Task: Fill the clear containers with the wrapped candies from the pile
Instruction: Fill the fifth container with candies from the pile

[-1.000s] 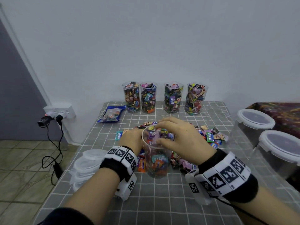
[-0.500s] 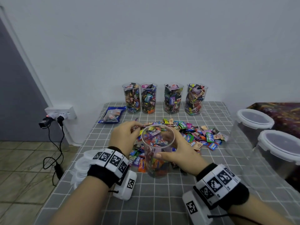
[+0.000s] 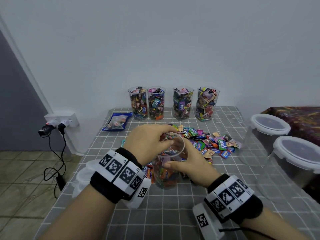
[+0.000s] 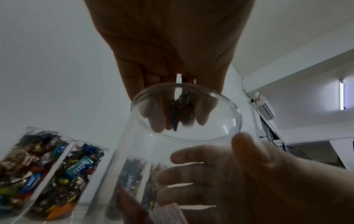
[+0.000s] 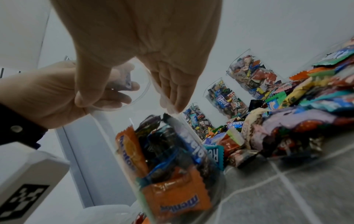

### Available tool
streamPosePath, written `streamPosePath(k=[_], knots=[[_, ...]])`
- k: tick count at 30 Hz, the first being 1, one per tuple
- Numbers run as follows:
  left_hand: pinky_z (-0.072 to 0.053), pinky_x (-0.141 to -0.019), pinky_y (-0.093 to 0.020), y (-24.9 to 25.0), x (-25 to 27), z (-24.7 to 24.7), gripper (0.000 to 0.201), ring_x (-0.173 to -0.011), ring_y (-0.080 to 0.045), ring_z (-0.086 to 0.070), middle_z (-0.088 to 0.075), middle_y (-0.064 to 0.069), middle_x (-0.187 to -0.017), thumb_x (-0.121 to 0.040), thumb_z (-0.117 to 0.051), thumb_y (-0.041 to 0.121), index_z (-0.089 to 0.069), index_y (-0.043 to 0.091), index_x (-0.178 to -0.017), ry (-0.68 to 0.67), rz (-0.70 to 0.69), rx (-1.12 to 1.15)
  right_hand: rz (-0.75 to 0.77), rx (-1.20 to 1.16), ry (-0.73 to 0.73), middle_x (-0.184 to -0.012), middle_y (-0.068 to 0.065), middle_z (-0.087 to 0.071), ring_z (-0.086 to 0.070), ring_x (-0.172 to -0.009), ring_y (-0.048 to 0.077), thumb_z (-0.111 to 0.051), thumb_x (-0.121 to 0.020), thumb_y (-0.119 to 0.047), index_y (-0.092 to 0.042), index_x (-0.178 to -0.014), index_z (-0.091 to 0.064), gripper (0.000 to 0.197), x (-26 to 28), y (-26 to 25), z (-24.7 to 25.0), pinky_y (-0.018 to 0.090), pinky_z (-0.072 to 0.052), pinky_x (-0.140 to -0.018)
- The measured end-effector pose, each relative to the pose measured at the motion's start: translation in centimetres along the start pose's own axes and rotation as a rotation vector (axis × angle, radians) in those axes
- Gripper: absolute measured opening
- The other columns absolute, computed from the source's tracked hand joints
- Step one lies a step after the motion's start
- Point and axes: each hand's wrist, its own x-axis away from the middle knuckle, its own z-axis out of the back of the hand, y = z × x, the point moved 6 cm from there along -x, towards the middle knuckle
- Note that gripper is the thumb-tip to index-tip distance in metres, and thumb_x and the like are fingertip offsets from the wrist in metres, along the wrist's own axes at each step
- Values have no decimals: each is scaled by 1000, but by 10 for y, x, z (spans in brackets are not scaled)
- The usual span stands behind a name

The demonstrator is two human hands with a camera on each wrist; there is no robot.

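Head view: the right hand (image 3: 188, 163) grips the side of the clear container (image 3: 168, 168), which stands upright at table (image 3: 173, 213) centre, partly filled. The left hand (image 3: 149, 144) pinches wrapped candies (image 3: 167, 135) over the rim's 11 o'clock edge. The candy pile (image 3: 213, 144) lies at the container's 2 o'clock.

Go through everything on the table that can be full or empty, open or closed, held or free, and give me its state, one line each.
Clear container: upright, partly filled, lidless, gripped.
Right hand: grips the container's side.
Left hand: pinches candies over the rim.
Four back containers: full, lidless.
Candy pile: loose on the table.
Two tubs: lids on.
Blue bag: lying flat.
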Motion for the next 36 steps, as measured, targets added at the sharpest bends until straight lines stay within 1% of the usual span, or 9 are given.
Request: streamPosePath(k=[3, 6, 10, 15, 18, 21, 25, 30, 36], knots=[[-46, -84, -28, 4, 0, 0, 43, -102, -9, -60, -67, 12, -113, -86, -60, 42, -52, 44, -128, -35, -23, -55, -13, 27, -5, -124, -22, -54, -49, -119, -4, -79, -59, -48, -49, -126, -37, 80, 0, 1, 1, 33, -40, -106], [-46, -83, -26, 6, -1, 1, 38, -100, -8, -61, -68, 11, -112, -87, -58, 46, -56, 42, -125, -34, -51, -51, -6, 30, -3, -123, -21, -54, -49, -118, -3, -80, -62, -44, -39, -130, -39, 80, 0, 1, 1, 34, -41, -105], [-42, -70, -21, 3, 0, 3, 27, -79, -3, -59, -71, 11, -96, -88, -57, 46, -68, 36, -111, 30, -63, 60, 7, 12, 4, -128, -17, -55, -49, -122, 0, -80, -61, -46, -33, -135, -39, 85, -1, 2, 1, 31, -41, -103], [-54, -76, -29, -12, 5, 9, 29, -82, -1, -63, -68, 18, -89, -85, -53, 41, -71, 28, -102, 234, 15, 312, 2, 19, -3, -122, -23, -52, -49, -110, -16, -81, -72, -24, -40, -128, -35, 74, -1, 0, 3, 3, -39, -87], [-54, -75, -26, -26, 7, 15, 12, -79, 2, -62, -66, 21, -83, -90, -59, 29, -69, 33, -95, 358, 122, 430, 4, 91, -43, -123, -24, -52, -49, -112, -12, -79, -73, -30, -47, -126, -31, 74, 0, -5, 4, 11, -42, -93], [-50, -76, -23, -40, 7, 16, 16, -82, 2, -61, -67, 17, -86, -91, -57, 23, -67, 34, -95, 376, 228, 423, 2, 263, -139, -125, -28, -47, -46, -117, -3, -80, -72, -34, -54, -125, -28, 77, 0, -11, 8, 26, -43, -100], [-49, -90, -32, -72, 2, -5, 24, -96, -8, -60, -65, 9, -106, -92, -52, 17, -64, 26, -111, 198, 368, 378, -131, 604, -327, -141, -8, -40, -38, -127, 9, -72, -79, -40, -30, -142, -32, 76, -1, 1, 25, 31, -34, -106], [-47, -93, -36, -110, 6, -56, 37, -111, -18, -56, -58, 1, -129, -90, -57, 30, -53, 29, -127, -215, 544, 103, -302, 825, -319, -148, 2, -32, -37, -130, 17, -63, -84, -41, -23, -147, -26, 75, -4, 18, 54, 31, -35, -103], [-46, -96, -38, -105, 18, -95, 88, -114, -25, -53, -51, -6, -133, -69, -78, 37, -29, 34, -142, -606, 457, -98, -455, 1026, -427, -158, 3, -8, -26, -140, 25, -66, -81, -43, -25, -151, 0, 98, -7, 41, 58, 39, -34, -109]])
